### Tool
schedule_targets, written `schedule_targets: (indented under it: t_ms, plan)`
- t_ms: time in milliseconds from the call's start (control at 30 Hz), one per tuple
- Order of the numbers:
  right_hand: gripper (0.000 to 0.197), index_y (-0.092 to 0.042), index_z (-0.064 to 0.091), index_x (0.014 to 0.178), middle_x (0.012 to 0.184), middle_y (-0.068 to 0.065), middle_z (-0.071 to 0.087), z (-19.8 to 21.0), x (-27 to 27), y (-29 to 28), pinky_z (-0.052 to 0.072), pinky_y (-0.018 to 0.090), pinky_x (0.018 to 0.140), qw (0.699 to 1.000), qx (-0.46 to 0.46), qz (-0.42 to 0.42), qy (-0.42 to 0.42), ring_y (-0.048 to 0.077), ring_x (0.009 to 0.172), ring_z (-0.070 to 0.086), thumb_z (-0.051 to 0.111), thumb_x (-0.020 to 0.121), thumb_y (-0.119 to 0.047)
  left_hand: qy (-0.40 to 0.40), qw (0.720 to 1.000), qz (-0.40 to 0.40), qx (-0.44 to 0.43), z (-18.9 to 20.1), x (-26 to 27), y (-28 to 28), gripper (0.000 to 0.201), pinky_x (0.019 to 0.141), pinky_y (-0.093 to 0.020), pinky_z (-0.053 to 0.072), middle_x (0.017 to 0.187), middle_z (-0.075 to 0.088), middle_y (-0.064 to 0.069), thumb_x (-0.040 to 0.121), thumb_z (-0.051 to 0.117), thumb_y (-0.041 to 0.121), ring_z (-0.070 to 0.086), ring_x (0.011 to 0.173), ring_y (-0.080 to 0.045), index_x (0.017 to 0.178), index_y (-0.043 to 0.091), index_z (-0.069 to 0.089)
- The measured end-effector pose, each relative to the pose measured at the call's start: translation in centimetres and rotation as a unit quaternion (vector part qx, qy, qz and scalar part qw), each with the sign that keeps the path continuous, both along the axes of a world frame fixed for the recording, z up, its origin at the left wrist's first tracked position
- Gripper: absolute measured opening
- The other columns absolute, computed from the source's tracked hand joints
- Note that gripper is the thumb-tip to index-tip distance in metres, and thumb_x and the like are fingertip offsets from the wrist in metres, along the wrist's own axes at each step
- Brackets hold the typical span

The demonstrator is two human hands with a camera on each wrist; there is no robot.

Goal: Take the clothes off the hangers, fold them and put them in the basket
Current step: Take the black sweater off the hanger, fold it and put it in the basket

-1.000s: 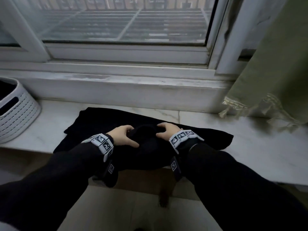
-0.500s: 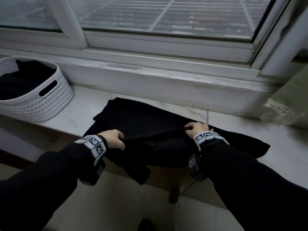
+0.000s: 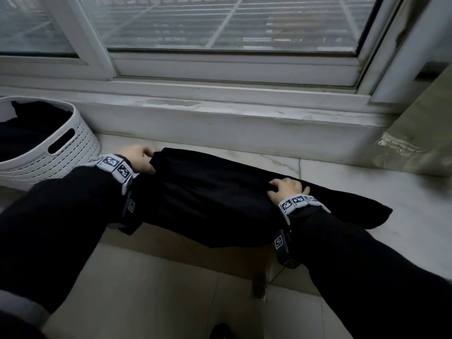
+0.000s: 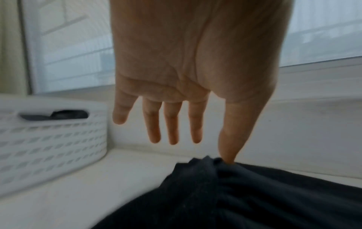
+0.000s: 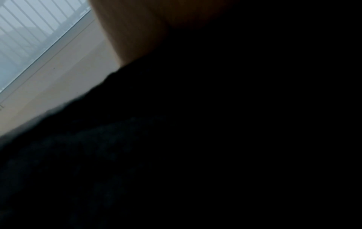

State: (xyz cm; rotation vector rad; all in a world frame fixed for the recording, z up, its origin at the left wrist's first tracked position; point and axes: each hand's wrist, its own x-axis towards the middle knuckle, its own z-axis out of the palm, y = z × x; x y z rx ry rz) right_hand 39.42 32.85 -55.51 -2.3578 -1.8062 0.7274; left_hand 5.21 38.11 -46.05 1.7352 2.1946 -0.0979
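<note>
A black garment point(image 3: 215, 192) lies folded lengthwise on the marble sill point(image 3: 367, 182), its near edge hanging over the front. My left hand point(image 3: 148, 160) is at the garment's left end. In the left wrist view this hand point(image 4: 197, 148) has straight, spread fingers, and only the thumb tip touches the bunched black cloth point(image 4: 225, 193). My right hand point(image 3: 283, 188) grips a fold of the garment near its right end, fingers curled into the fabric. The right wrist view is almost all dark cloth point(image 5: 176, 155). The white basket point(image 3: 80, 145) stands on the sill at the left with dark clothes point(image 3: 29, 128) inside.
A white window frame point(image 3: 220, 99) and low wall run behind the sill. A green curtain point(image 3: 420, 133) hangs at the right. Tiled floor with a drain point(image 3: 259, 289) lies below the sill. The basket point(image 4: 49, 147) is just left of my left hand.
Both hands spread apart and carried the garment's edge away from me, laying it over in a fold. My left hand has let go and opened. The right hand still grips.
</note>
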Motion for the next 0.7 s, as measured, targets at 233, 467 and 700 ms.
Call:
schedule_targets:
  t_ms: [233,467,700]
  plan:
    - [0.037,-0.035,0.053,0.126,0.137,0.000,0.046,0.8,-0.8,0.8,0.012,0.054,0.115,0.998,-0.053,-0.015,-0.034,0.024,0.137,0.027,0.050,0.090,-0.025,-0.050,0.991,0.105,-0.068,-5.5,-3.2,-2.9,0.072,0.101,-0.034,0.042,0.132,0.054,-0.017,0.072,0.076,0.026,0.053,0.120,-0.031,0.135,0.008,0.044]
    - [0.045,-0.035,0.056,0.122,0.132,0.002,0.051,2.1,-3.7,2.2,0.026,0.048,0.112,0.996,-0.075,-0.034,-0.027,0.028,0.131,0.035,0.061,0.078,-0.030,-0.045,0.986,0.131,-0.090,-6.1,-6.0,-3.9,0.063,0.093,-0.034,0.046,0.119,0.062,-0.018,0.069,0.079,0.025,0.060,0.108,-0.031,0.121,0.001,0.053]
    - [0.069,-0.018,0.047,0.135,0.131,0.001,0.057,3.1,-6.0,2.3,0.042,0.028,0.099,0.993,-0.089,0.035,0.064,0.021,0.122,0.054,0.072,0.075,-0.040,-0.065,0.987,0.140,-0.044,-2.2,-8.9,-3.6,0.034,0.075,-0.027,0.038,0.103,0.068,-0.019,0.085,0.064,0.030,0.060,0.090,-0.031,0.095,-0.002,0.068]
